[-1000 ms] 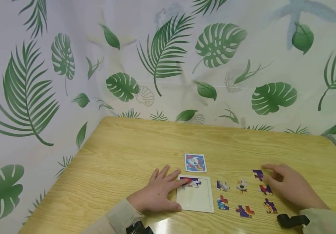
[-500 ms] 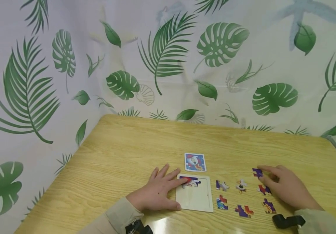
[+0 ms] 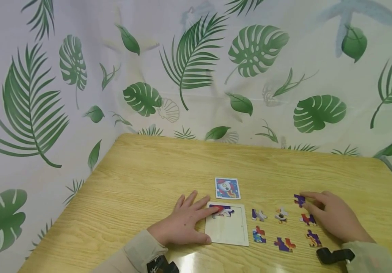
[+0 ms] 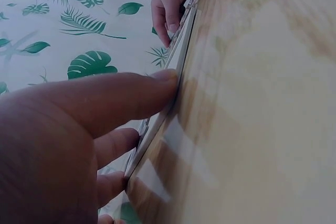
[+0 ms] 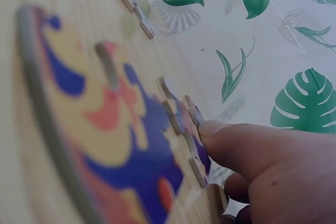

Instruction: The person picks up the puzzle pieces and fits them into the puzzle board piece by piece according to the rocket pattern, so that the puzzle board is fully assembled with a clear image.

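My left hand (image 3: 186,223) lies with fingers spread at the left edge of a square puzzle tray (image 3: 225,235). Its index fingertip rests on the joined purple, red and white pieces (image 3: 225,211) in the tray's upper part. The thumb (image 4: 152,90) touches the tray's side in the left wrist view. My right hand (image 3: 332,216) pinches a purple puzzle piece (image 3: 299,200) at the far right, between thumb and index finger; the piece appears to be on the table. Just below it, a red and purple piece (image 3: 307,219) is partly near the thumb.
More loose puzzle pieces lie right of the tray, among them a white one (image 3: 281,215), a blue and red one (image 3: 259,235) and a purple and orange one (image 3: 284,244). A picture card (image 3: 228,188) lies behind the tray. A leaf-print curtain (image 3: 196,76) borders the wooden table (image 3: 148,170).
My right hand has shifted slightly left, its index finger and thumb closing in on the purple piece. My left hand has stayed on the tray.
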A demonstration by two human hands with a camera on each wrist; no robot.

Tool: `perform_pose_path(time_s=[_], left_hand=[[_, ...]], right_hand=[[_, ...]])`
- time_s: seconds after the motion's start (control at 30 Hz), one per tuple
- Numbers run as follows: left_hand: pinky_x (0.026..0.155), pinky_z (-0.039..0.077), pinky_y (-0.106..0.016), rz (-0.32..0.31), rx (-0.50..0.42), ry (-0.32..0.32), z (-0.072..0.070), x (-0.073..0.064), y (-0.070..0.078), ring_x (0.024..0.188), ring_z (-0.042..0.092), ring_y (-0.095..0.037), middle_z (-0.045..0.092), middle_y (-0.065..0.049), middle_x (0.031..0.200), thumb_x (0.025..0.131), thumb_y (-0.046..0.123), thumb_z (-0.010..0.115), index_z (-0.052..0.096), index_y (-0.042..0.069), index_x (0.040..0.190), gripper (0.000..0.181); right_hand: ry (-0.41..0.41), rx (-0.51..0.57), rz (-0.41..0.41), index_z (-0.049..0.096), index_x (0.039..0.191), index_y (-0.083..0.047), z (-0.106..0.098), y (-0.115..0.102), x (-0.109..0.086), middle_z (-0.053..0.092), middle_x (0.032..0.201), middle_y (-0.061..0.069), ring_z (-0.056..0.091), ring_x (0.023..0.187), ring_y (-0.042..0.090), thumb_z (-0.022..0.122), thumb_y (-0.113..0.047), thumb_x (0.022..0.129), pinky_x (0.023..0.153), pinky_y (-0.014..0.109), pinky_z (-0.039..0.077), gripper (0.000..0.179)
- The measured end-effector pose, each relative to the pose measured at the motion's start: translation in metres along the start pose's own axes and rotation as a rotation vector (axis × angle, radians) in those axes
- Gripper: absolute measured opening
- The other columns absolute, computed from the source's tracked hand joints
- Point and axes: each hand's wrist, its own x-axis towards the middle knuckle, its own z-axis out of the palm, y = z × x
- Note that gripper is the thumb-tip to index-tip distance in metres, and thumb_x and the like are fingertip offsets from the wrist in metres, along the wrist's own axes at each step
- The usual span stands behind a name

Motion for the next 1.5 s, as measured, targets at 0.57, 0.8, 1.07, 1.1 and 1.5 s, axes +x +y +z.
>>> perform_pose_path(time_s=[0.57, 0.8, 1.07, 1.1, 1.5], left_hand=[[0.117, -0.003, -0.064, 0.007, -0.006, -0.007, 0.0, 0.0, 0.0, 0.153, -0.003, -0.038, 0.015, -0.001, 0.169, 0.088, 0.059, 0.068, 0.027, 0.041, 0.16, 0.085], [0.117, -0.001, -0.065, 0.012, -0.006, 0.001, -0.002, -0.001, 0.001, 0.153, -0.003, -0.039, 0.016, -0.001, 0.168, 0.087, 0.059, 0.07, 0.028, 0.041, 0.16, 0.086], [0.117, -0.002, -0.065, 0.007, -0.01, -0.009, -0.004, 0.0, 0.001, 0.153, -0.003, -0.038, 0.015, -0.001, 0.169, 0.087, 0.06, 0.069, 0.028, 0.041, 0.16, 0.086], [0.117, -0.002, -0.065, 0.008, -0.011, -0.011, -0.004, 0.0, 0.001, 0.153, -0.003, -0.038, 0.015, -0.001, 0.169, 0.087, 0.06, 0.069, 0.028, 0.041, 0.16, 0.086], [0.118, -0.001, -0.063, 0.004, 0.0, 0.005, -0.004, -0.001, 0.003, 0.153, -0.002, -0.038, 0.016, -0.001, 0.168, 0.086, 0.057, 0.071, 0.03, 0.04, 0.159, 0.086]], right_hand=[[0.036, 0.076, 0.031, 0.061, 0.138, -0.004, 0.004, -0.006, 0.001, 0.057, 0.08, 0.0, 0.049, 0.07, 0.018, 0.056, -0.047, 0.103, 0.062, 0.036, 0.038, 0.056], [0.057, 0.173, 0.04, 0.062, 0.136, -0.003, 0.009, -0.031, 0.001, 0.056, 0.076, 0.0, 0.048, 0.06, 0.018, 0.056, -0.05, 0.101, 0.056, 0.033, 0.039, 0.059], [0.109, 0.149, -0.074, 0.069, 0.128, -0.007, 0.013, -0.067, 0.004, 0.054, 0.075, -0.004, 0.047, 0.065, 0.016, 0.062, -0.042, 0.101, 0.059, 0.032, 0.038, 0.045], [0.103, 0.147, -0.082, 0.069, 0.128, -0.007, 0.014, -0.071, 0.004, 0.054, 0.075, -0.005, 0.047, 0.067, 0.015, 0.062, -0.043, 0.101, 0.059, 0.033, 0.038, 0.045], [0.083, 0.119, -0.176, 0.074, 0.12, -0.018, 0.035, -0.113, 0.007, 0.052, 0.077, -0.011, 0.046, 0.078, 0.014, 0.071, -0.035, 0.096, 0.068, 0.034, 0.041, 0.03]])
